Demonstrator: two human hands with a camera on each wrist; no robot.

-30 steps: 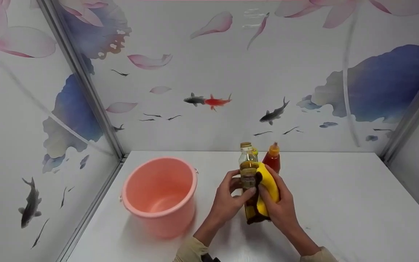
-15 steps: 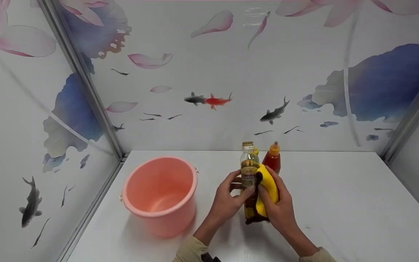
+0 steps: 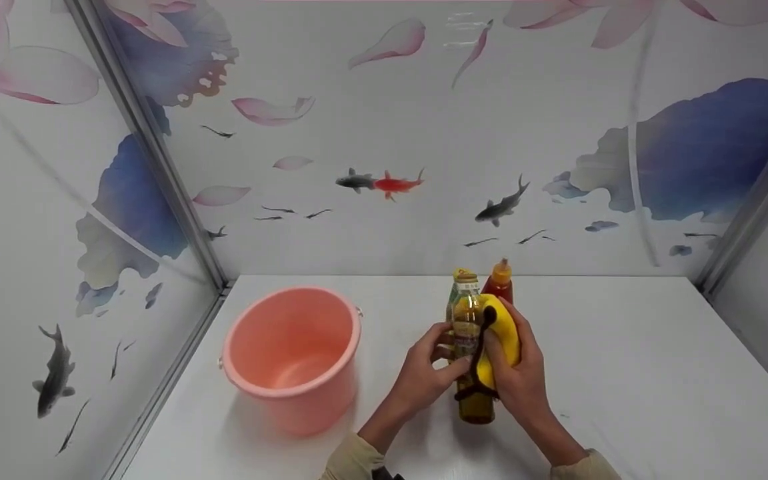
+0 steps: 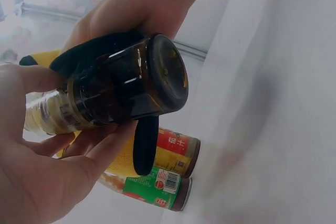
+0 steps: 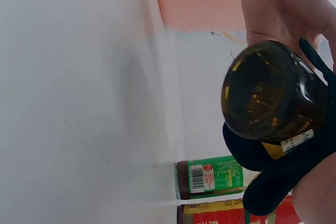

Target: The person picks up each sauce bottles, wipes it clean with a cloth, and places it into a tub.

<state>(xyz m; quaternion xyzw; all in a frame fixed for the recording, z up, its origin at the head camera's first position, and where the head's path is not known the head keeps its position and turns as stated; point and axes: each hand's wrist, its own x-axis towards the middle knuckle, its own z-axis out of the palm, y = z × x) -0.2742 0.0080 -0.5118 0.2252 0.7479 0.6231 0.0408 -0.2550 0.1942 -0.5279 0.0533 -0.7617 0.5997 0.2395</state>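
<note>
Held clear of the white table (image 3: 657,373), a glass bottle (image 3: 467,333) tilts between two hands on my remote feed. The left hand (image 3: 424,367) curls thumb and fingers around it; the right hand (image 3: 521,377) grips a yellow cloth (image 3: 505,333), dark-edged, against its side. I judge the wiping to be midway: cloth and glass are together, but the bottle is not yet set down, and I cannot tell how much is wiped. Behind stand a red bottle (image 3: 499,290) and a green-labelled bottle (image 5: 223,174), neither in hand; a pink bucket (image 3: 311,413) sits apart, left.
</note>
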